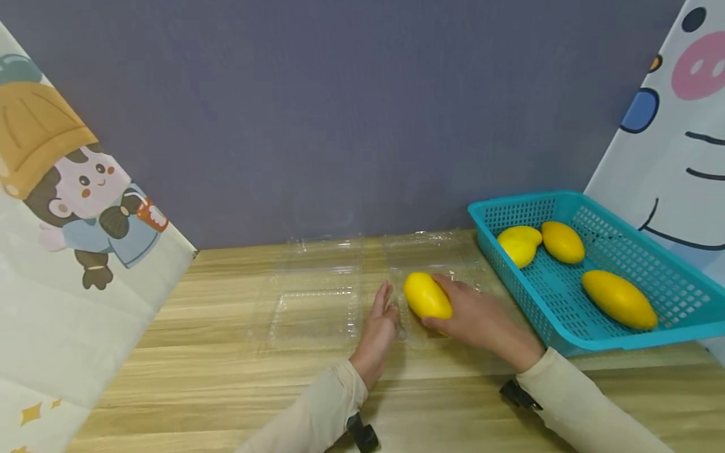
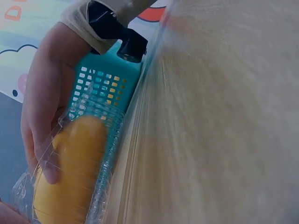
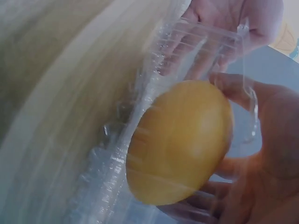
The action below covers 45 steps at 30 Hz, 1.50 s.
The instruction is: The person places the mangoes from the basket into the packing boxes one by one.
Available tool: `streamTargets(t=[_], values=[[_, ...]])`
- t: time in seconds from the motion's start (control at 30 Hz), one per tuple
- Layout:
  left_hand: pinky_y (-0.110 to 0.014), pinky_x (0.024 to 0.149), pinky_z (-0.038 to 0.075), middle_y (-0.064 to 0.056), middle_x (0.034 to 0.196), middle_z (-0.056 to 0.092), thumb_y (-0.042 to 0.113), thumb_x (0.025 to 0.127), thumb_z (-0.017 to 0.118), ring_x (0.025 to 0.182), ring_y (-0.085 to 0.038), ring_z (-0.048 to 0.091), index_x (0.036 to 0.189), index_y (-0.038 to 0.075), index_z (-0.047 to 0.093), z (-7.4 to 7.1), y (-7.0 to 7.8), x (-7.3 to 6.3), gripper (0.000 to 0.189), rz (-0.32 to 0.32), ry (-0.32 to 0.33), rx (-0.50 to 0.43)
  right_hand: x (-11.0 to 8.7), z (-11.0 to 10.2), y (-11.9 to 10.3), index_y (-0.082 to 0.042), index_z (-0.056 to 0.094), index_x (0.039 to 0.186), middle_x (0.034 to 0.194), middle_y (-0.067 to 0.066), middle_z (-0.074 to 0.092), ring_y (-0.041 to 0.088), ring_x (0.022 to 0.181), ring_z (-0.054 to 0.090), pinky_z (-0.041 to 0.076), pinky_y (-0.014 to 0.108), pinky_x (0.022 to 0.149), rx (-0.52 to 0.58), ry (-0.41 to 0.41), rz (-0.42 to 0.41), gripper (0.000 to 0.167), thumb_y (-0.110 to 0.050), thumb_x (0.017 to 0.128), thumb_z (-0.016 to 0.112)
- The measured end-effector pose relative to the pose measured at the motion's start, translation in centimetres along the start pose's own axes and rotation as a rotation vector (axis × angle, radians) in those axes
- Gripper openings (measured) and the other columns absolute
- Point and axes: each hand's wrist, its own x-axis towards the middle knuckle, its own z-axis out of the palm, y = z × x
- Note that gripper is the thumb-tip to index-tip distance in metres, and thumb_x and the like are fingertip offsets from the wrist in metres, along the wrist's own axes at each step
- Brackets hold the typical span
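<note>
The blue basket stands on the wooden desk, and just beside its left side lies a clear plastic box with its lid folded back. The right hand, near that side of the basket, is clamped around a yellow mango, thumb on one side and fingers on the other. The mango is left of the basket, within the clear walls of the box beside it; whether it touches the box floor cannot be told. The left hand is farther left of the basket, beyond the mango, its fingers straight and close together along the far side of the same box, holding nothing.

Farther still to the left of the basket lies a second clear box, also opened out. Inside the basket are three more mangoes: one toward its back left, another just beside that one, and a third apart from them toward the basket's near right. Behind the basket rises a grey wall. A white panel with a cartoon animal stands at the right of the basket; another panel with a cartoon child is well apart from the basket, at its left.
</note>
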Motion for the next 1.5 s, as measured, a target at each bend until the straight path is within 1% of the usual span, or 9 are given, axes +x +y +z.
streamTargets(t=[0.1,0.3,0.57,0.83,1.07,1.3,1.5], values=[[-0.063,0.123,0.017,-0.003,0.168,0.015,0.018,0.106,0.033,0.153,-0.039,0.019,0.161,0.023,0.011,0.1,-0.1,-0.1,0.06,-0.001,-0.005,0.01,0.0,0.4,-0.1,-0.014,0.038,0.152,0.143,0.023,0.054,0.046,0.117,0.061,0.054,0.064,0.082,-0.001,0.004,0.009,0.087,-0.058,0.084,0.069],[-0.06,0.124,0.017,-0.001,0.168,0.015,0.019,0.107,0.031,0.153,-0.037,0.019,0.161,0.026,0.011,0.2,0.0,-0.2,0.058,-0.012,-0.005,0.029,-0.1,0.8,-0.3,-0.015,0.04,0.151,0.143,0.022,0.055,0.044,0.113,0.063,0.055,0.061,0.078,-0.005,0.028,0.003,0.086,-0.058,0.083,0.07],[-0.06,0.125,0.014,0.0,0.169,0.013,0.019,0.107,0.03,0.154,-0.036,0.016,0.161,0.027,0.009,0.2,-0.1,-0.3,0.059,-0.026,-0.019,0.014,0.0,1.1,-0.7,-0.014,0.041,0.15,0.138,0.021,0.059,0.039,0.105,0.066,0.056,0.057,0.075,0.012,0.036,-0.009,0.084,-0.056,0.083,0.071],[-0.061,0.124,0.012,0.001,0.169,0.013,0.019,0.107,0.032,0.154,-0.035,0.016,0.161,0.03,0.009,0.1,0.0,-0.2,0.06,-0.045,-0.015,-0.007,0.1,1.2,-1.1,-0.013,0.039,0.151,0.141,0.021,0.056,0.039,0.107,0.065,0.055,0.059,0.08,0.033,0.018,-0.016,0.083,-0.055,0.085,0.069],[-0.061,0.124,0.009,0.0,0.169,0.011,0.017,0.106,0.032,0.155,-0.033,0.012,0.161,0.028,0.009,0.1,0.2,-0.2,0.061,-0.049,-0.022,-0.024,0.3,1.3,-1.4,-0.013,0.037,0.152,0.139,0.021,0.057,0.036,0.102,0.066,0.056,0.056,0.077,0.027,0.012,-0.011,0.084,-0.054,0.086,0.069],[-0.062,0.124,0.009,0.0,0.169,0.011,0.017,0.106,0.032,0.155,-0.034,0.012,0.161,0.028,0.009,0.0,0.3,-0.2,0.061,-0.048,-0.014,-0.019,0.3,1.4,-1.5,-0.012,0.036,0.153,0.142,0.022,0.055,0.039,0.104,0.065,0.055,0.058,0.078,0.028,0.011,-0.016,0.084,-0.054,0.087,0.068],[-0.061,0.124,0.01,0.003,0.169,0.012,0.018,0.106,0.032,0.155,-0.033,0.013,0.161,0.03,0.01,0.0,0.2,-0.1,0.06,-0.062,-0.005,-0.013,0.1,1.5,-1.6,-0.012,0.037,0.153,0.141,0.024,0.055,0.04,0.103,0.065,0.055,0.06,0.079,0.022,0.014,-0.024,0.083,-0.053,0.087,0.068]])
